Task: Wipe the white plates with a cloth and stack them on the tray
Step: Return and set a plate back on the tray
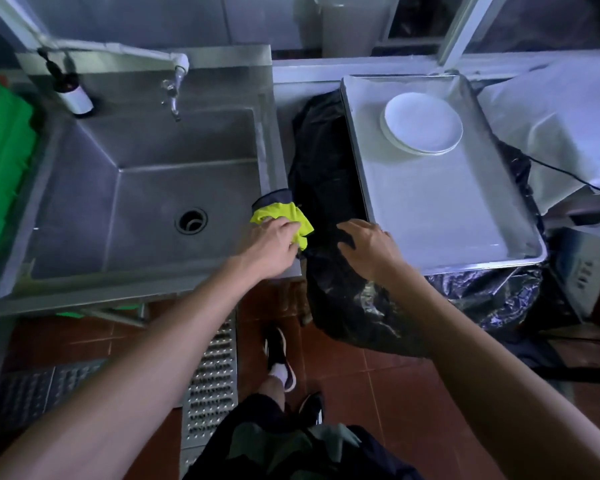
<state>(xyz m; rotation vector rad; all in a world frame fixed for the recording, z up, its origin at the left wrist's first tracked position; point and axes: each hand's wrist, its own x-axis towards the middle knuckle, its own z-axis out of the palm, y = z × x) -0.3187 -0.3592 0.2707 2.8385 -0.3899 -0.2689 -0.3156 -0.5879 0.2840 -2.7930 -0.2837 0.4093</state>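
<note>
1. The tray is my landmark: a shallow metal one, sitting on crumpled black plastic to the right of the steel sink.
2. A stack of white plates sits inside the tray toward its far end, the near part of the tray floor bare.
3. The cloth, bright yellow-green with a dark part, lies on the sink's right rim, left of the tray and across the strip of black plastic from it.
4. The left hand rests on the cloth with fingers curled into it, gripping the fabric.
5. The right hand hovers just beside the tray's near left corner, over the black plastic, fingers spread and relaxed, holding nothing.
6. Farther left of the tray, a tap hangs over the sink basin, and a dark bottle stands at the sink's back left corner.
7. Below the tray's near edge, red floor tiles and the person's dark shoes show.
</note>
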